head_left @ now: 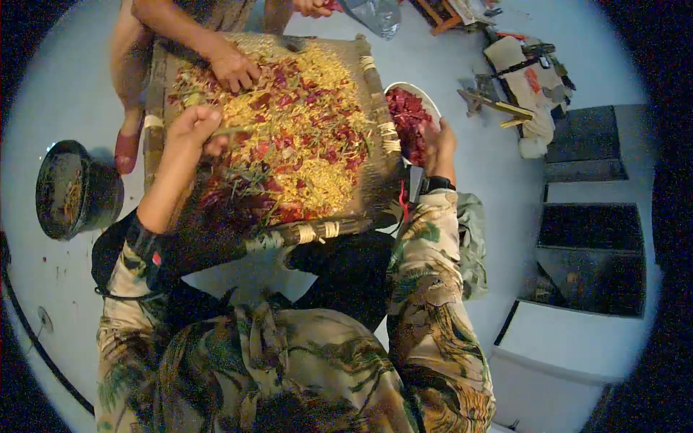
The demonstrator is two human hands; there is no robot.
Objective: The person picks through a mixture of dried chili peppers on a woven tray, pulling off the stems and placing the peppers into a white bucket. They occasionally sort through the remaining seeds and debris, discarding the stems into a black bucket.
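Note:
A woven tray (pixel 372 191) with a wooden pole frame lies before me, covered with yellow petals (pixel 317 177), red petals and green stalks. Over its left side, my left hand (pixel 193 131) has its fingers pinched together, with a thin green stalk (pixel 237 130) sticking out of them. At the right, a white bowl (pixel 432 107) holds dark red petals (pixel 406 119). My right hand (pixel 440 144) overlaps the bowl's right rim, fingers stretched out beside the petals. Another person's hand (pixel 234 68) reaches into the petals at the tray's far left.
A black bucket (pixel 108 198) stands on the floor at the left, with some scraps inside. The other person's slipper (pixel 126 151) is close to it. Clutter and a pale cloth (pixel 534 133) lie at the far right, near a white cabinet (pixel 563 343). A clear plastic bag (pixel 379 16) shows at the top.

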